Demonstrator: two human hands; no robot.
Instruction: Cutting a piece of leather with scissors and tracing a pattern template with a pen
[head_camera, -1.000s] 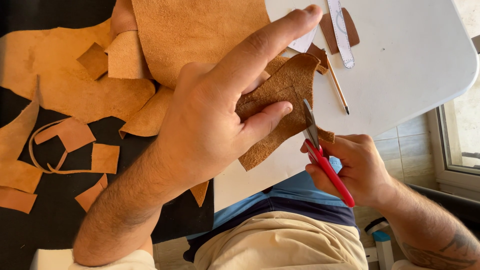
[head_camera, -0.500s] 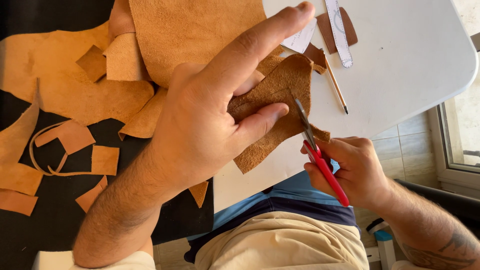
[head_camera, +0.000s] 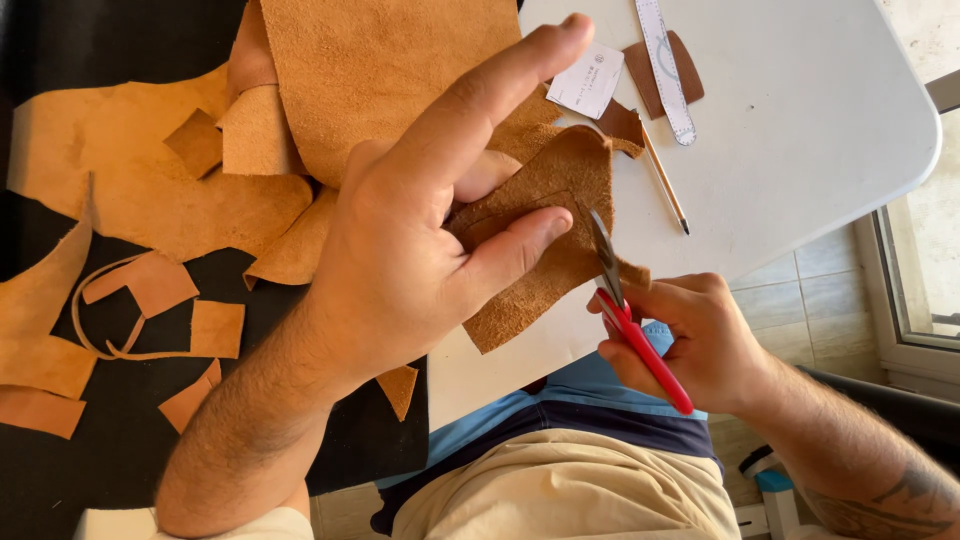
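Bare white table at upper right leaves room for a hand, broken only by a pencil, ruler and card. Leather scraps crowd the black mat at left.

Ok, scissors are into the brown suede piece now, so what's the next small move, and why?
Probably close the red-handled scissors for one short snip, following the faint curved line marked on the brown suede piece. The blades sit at the piece's right edge, the right hand grips the handles, and the left hand pinches the suede between thumb and fingers, holding it up off the white table.
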